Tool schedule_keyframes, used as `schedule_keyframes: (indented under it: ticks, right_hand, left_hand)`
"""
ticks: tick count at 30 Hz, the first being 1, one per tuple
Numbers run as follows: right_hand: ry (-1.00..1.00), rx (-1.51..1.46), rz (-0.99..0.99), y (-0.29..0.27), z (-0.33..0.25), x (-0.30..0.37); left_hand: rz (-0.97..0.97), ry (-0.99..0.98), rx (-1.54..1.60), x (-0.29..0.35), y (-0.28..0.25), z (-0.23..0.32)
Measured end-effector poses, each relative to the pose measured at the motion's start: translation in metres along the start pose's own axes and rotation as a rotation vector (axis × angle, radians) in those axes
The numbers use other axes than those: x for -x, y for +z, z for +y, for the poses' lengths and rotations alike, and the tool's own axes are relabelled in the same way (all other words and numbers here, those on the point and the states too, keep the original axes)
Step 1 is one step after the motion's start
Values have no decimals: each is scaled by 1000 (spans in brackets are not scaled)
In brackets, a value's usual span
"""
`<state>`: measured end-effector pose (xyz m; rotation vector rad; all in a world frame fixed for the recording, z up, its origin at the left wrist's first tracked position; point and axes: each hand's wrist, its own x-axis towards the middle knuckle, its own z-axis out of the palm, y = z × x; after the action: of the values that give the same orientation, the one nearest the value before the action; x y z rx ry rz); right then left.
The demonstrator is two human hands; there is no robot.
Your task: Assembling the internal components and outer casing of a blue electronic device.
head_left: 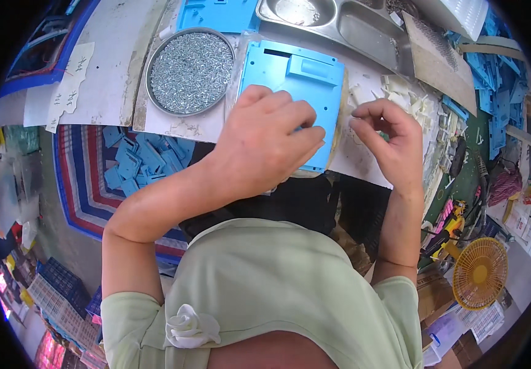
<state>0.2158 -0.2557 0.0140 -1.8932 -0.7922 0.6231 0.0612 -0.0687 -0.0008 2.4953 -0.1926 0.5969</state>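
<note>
A light blue plastic housing (265, 67) with a raised block and a dark slot lies at the front edge of the bench. Over its lower part is my left hand (265, 138), fingers curled and bunched together; whatever they hold, if anything, is hidden. My right hand (394, 135) is just to the right of the housing, its thumb and forefinger brought together in a pinch. Too little shows at those fingertips to name a thing there. Behind that hand lies a heap of small cream-white plastic parts (404, 92).
Left of the housing stands a round metal dish (149, 77) full of small screws. A steel compartment tray (370, 31) is at the back. Below the bench's left, a striped bag (84, 178) holds blue plastic pieces. A yellow fan (479, 273) stands low at the right.
</note>
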Motion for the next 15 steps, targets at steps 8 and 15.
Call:
schedule_keyframes:
  ticks: [8, 15]
  right_hand:
    - [46, -10, 70, -24, 15, 19]
    - [-102, 52, 68, -21, 6, 9]
  left_hand:
    - [-87, 54, -197, 13, 12, 7]
    - [-39, -8, -183, 29, 7, 6]
